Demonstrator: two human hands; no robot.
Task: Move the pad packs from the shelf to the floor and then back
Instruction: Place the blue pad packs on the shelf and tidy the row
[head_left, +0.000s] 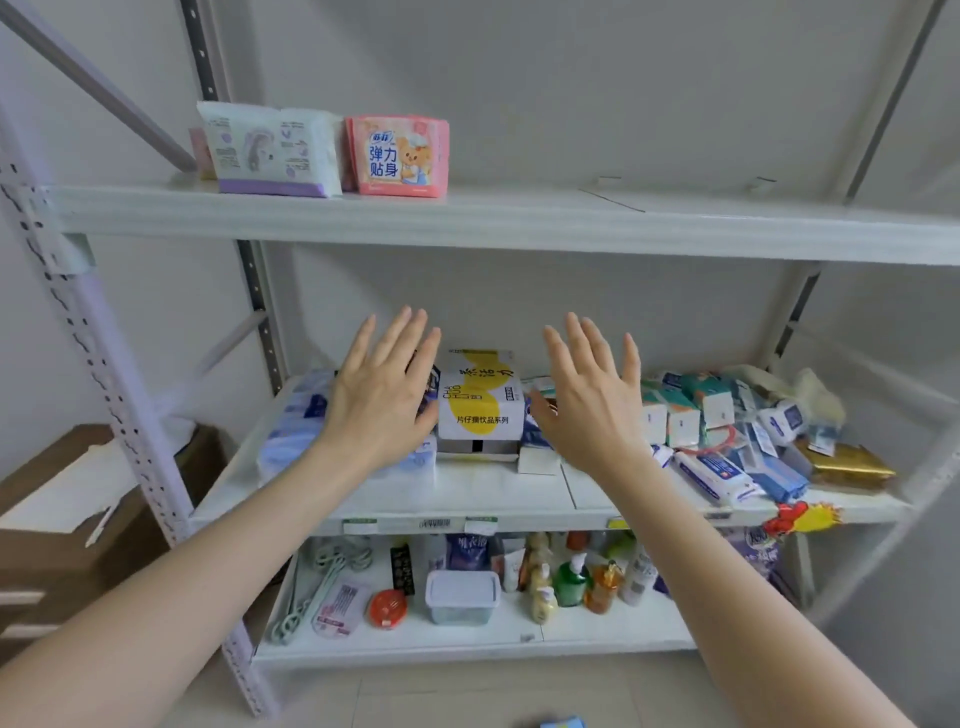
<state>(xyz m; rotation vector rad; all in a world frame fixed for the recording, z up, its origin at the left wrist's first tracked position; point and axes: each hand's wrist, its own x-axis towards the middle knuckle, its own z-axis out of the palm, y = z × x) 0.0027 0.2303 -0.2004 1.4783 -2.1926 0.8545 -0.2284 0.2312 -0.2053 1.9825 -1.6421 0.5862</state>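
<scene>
Two pad packs stand upright side by side at the left of the top shelf (519, 218): a white and purple pack (270, 150) and a pink pack with a bear picture (397, 156). A sliver of another pink pack (200, 153) shows behind the white one. My left hand (382, 395) and my right hand (592, 400) are both raised in front of the middle shelf, palms forward, fingers spread, holding nothing. They are well below the packs. A small blue object (563, 722) lies on the floor at the bottom edge.
The middle shelf (467, 499) holds a white and yellow box (480, 400), blue wrapped packs (301, 426) at the left and several small packets (727, 431) at the right. Bottles and a plastic container (462, 597) fill the bottom shelf. Cardboard boxes (67, 499) stand at the left.
</scene>
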